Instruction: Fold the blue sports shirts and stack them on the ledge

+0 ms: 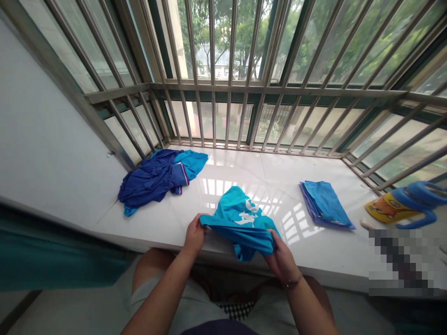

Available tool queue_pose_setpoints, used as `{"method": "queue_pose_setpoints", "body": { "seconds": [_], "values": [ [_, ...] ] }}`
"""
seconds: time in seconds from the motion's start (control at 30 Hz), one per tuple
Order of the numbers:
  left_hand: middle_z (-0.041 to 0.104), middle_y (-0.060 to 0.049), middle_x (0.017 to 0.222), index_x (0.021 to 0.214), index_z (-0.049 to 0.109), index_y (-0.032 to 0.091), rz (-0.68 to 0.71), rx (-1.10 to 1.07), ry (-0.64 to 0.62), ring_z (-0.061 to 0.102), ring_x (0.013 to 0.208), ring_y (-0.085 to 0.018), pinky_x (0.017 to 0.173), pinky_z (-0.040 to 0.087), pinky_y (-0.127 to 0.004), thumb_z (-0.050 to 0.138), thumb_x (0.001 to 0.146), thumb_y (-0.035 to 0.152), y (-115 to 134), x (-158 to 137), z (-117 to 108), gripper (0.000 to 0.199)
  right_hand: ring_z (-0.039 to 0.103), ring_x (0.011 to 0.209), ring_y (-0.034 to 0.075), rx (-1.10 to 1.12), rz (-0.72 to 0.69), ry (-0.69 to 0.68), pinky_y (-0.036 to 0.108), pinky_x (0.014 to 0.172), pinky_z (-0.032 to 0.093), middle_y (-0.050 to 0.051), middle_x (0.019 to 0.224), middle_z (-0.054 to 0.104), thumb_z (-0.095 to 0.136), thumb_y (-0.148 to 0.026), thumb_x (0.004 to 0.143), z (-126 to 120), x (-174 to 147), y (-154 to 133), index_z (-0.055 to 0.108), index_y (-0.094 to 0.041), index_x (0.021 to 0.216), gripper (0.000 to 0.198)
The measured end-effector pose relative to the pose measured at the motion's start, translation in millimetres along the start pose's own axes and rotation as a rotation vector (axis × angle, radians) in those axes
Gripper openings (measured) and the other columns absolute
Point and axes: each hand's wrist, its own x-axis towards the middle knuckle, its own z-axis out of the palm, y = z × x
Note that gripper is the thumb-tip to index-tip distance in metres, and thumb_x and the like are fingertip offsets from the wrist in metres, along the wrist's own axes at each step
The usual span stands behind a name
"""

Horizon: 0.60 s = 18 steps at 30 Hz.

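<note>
A turquoise T-shirt point(240, 209) with a white print is stretched between my two hands at the front edge of the white sill. My left hand point(194, 235) pinches its left corner. On the other side, my right hand point(280, 256) grips the bunched right end. Part of the cloth lies on the sill, and a fold hangs down below the edge between my hands. The fingertips are partly hidden by the fabric.
A rumpled pile of dark blue and turquoise clothes point(153, 179) lies at the left. To the right are folded blue garments point(326, 202) and a blue-and-yellow mug point(393, 204). Metal window bars point(228, 116) enclose the back of the sill point(244, 163).
</note>
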Motion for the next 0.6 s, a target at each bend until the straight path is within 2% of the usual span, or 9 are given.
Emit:
{"method": "queue_pose_setpoints", "body": {
  "seconds": [0.07, 0.17, 0.23, 0.3, 0.37, 0.47, 0.53, 0.6],
  "values": [
    [0.077, -0.006, 0.095, 0.103, 0.073, 0.021, -0.06, -0.115, 0.057, 0.073, 0.093, -0.025, 0.089, 0.061, -0.039, 0.051, 0.106, 0.05, -3.4, 3.0, -3.5, 0.036, 0.074, 0.097, 0.026, -0.043, 0.006, -0.047, 0.043, 0.092, 0.062, 0.006, 0.105, 0.078, 0.063, -0.076, 0.095, -2.2, -0.9, -1.2, 0.07, -0.024, 0.106, 0.053],
    [0.076, -0.005, 0.089, 0.093, 0.071, 0.022, -0.091, -0.175, 0.135, 0.072, 0.09, -0.026, 0.09, 0.061, -0.041, 0.06, 0.1, 0.059, -7.9, 6.6, -3.3, 0.039, 0.074, 0.093, 0.028, -0.093, 0.02, -0.151, 0.043, 0.087, 0.062, 0.007, 0.106, 0.077, 0.071, -0.079, 0.087, -5.4, -4.0, -2.1, 0.067, -0.025, 0.114, 0.06],
    [0.074, -0.004, 0.084, 0.089, 0.069, 0.023, -0.121, -0.177, 0.212, 0.072, 0.088, -0.026, 0.088, 0.062, -0.042, 0.063, 0.096, 0.062, -8.9, 7.6, -1.0, 0.04, 0.074, 0.09, 0.028, -0.182, 0.021, -0.214, 0.042, 0.083, 0.061, 0.006, 0.105, 0.077, 0.079, -0.074, 0.082, -5.1, -7.0, -5.5, 0.066, -0.025, 0.118, 0.061],
    [0.075, -0.004, 0.086, 0.09, 0.069, 0.023, -0.171, -0.185, 0.306, 0.072, 0.089, -0.027, 0.089, 0.062, -0.042, 0.062, 0.094, 0.063, -7.2, 6.1, -0.2, 0.041, 0.074, 0.091, 0.027, -0.386, 0.007, -0.256, 0.04, 0.083, 0.061, 0.005, 0.105, 0.077, 0.082, -0.061, 0.083, -2.7, -11.1, -11.0, 0.067, -0.025, 0.125, 0.057],
    [0.077, -0.005, 0.092, 0.094, 0.071, 0.022, -0.214, -0.191, 0.441, 0.072, 0.093, -0.027, 0.09, 0.062, -0.041, 0.058, 0.095, 0.06, -1.9, 0.6, -4.7, 0.04, 0.075, 0.096, 0.029, -0.688, -0.051, -0.279, 0.04, 0.086, 0.06, 0.005, 0.108, 0.078, 0.081, -0.044, 0.084, -0.8, -16.9, -16.2, 0.068, -0.027, 0.133, 0.053],
    [0.077, -0.004, 0.091, 0.095, 0.071, 0.022, -0.184, -0.097, 0.586, 0.07, 0.091, -0.026, 0.087, 0.061, -0.038, 0.057, 0.093, 0.054, 14.4, -15.4, -28.6, 0.035, 0.076, 0.105, 0.031, -1.079, -0.263, -0.26, 0.043, 0.092, 0.06, 0.007, 0.117, 0.079, 0.067, -0.02, 0.081, -5.6, -27.3, -21.0, 0.073, -0.03, 0.133, 0.054],
    [0.073, -0.001, 0.083, 0.092, 0.071, 0.022, -0.109, 0.043, 0.594, 0.067, 0.083, -0.025, 0.079, 0.059, -0.036, 0.061, 0.09, 0.049, 29.8, -27.7, -56.9, 0.029, 0.075, 0.109, 0.029, -1.208, -0.393, -0.194, 0.041, 0.093, 0.06, 0.007, 0.121, 0.079, 0.058, -0.014, 0.077, -15.7, -33.8, -25.1, 0.075, -0.029, 0.129, 0.057],
    [0.071, 0.0, 0.081, 0.09, 0.072, 0.023, -0.02, 0.168, 0.635, 0.066, 0.081, -0.025, 0.075, 0.058, -0.037, 0.065, 0.088, 0.045, 46.3, -37.0, -91.6, 0.023, 0.075, 0.104, 0.026, -1.289, -0.45, -0.082, 0.037, 0.089, 0.06, 0.005, 0.117, 0.077, 0.053, -0.013, 0.074, -29.6, -38.3, -32.8, 0.076, -0.03, 0.125, 0.058]
  ]
}}
